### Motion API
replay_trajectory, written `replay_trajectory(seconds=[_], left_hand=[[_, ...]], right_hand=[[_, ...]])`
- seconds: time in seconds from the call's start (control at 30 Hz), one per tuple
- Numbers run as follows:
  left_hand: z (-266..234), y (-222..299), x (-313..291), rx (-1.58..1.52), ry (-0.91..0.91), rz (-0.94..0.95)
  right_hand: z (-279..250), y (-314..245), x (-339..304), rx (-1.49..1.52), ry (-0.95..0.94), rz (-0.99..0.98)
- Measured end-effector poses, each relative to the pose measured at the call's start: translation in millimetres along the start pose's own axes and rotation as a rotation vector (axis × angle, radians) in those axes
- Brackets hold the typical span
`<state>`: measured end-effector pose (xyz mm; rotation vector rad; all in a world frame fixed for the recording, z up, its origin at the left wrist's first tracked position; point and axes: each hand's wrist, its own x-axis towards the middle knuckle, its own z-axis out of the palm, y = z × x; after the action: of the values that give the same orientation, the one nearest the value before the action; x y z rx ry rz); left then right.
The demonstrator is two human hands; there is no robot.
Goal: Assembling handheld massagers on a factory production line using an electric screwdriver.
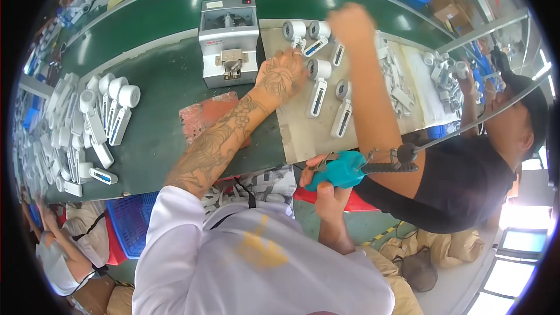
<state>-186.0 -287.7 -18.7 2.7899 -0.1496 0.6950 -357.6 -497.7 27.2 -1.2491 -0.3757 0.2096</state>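
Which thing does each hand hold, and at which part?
The right hand holds a teal power screwdriver around its body. The left hand touches a white part; the grip is unclear.

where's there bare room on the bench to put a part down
Bare green mat lies between the white parts pile at the left and the grey machine. The beige sheet's near edge is free. Crowded around the left hand.

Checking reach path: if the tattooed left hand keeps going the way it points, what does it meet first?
Likely the white plastic part with a round grey-faced head, just beyond the left hand on the beige mat; its fingers may already touch one. Depth is unclear.
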Motion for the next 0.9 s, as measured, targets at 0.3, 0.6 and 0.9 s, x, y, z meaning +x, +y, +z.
replay_trajectory(seconds=[0.3, 0.6, 0.9], left_hand=[[60, -31, 59, -0.305, -0.171, -0.468], [61, -23, 58, -0.519, -0.077, -0.456], [46, -8, 47, -0.163, -0.058, -0.368]], right_hand=[[7, -1, 9, 0.006, -0.052, -0.021], [3, -4, 7, 0.022, -0.06, 0.014], [2, -6, 6, -0.01, -0.038, 0.021]])
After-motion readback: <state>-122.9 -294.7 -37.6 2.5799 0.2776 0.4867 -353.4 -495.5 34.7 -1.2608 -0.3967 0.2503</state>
